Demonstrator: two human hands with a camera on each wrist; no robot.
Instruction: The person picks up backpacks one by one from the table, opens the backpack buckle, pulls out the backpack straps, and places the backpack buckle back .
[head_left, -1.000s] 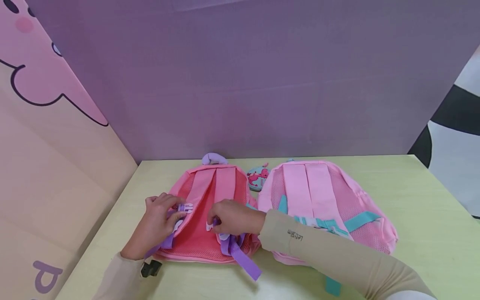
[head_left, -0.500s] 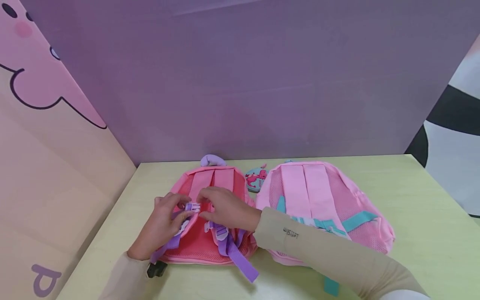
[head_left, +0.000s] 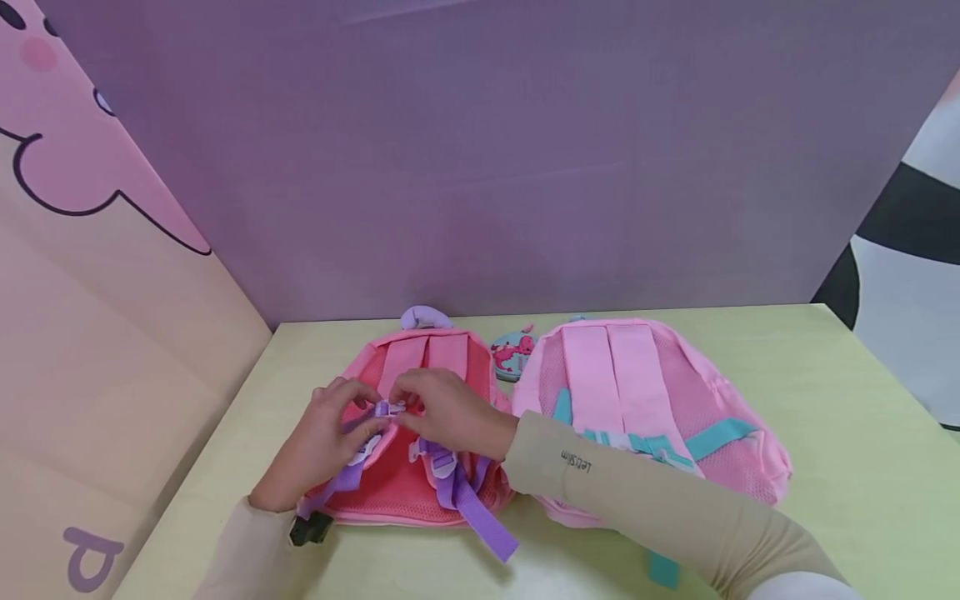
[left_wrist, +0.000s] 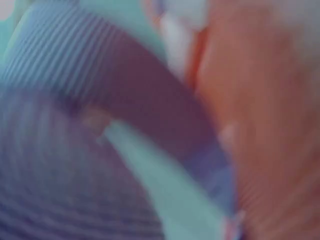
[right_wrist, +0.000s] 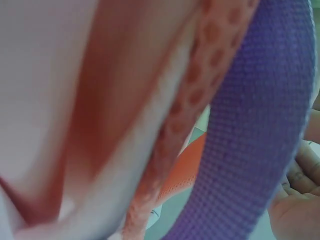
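In the head view, a coral-pink backpack (head_left: 393,492) lies straps-up on the table. My left hand (head_left: 318,442) pinches the purple-and-white side-release buckle (head_left: 384,409) on the left shoulder strap between thumb and fingers. My right hand (head_left: 450,412) pinches the pronged end of that buckle from the other side. A white buckle half (head_left: 415,451) hangs on the right shoulder strap, beside a purple webbing strap (head_left: 480,525) with a loose tail. Purple webbing (right_wrist: 250,120) fills much of the right wrist view. The left wrist view is blurred by close fabric.
To the right lies a light pink backpack (head_left: 626,367) with teal straps, partly under my right forearm. A small teal-and-pink pouch (head_left: 513,354) sits between the bags at the back. A purple wall panel (head_left: 525,167) stands behind the table (head_left: 847,467).
My right hand has left the buckle half on the right strap and moved up and left to the left buckle's prongs. The left hand has shifted slightly right with the buckle.
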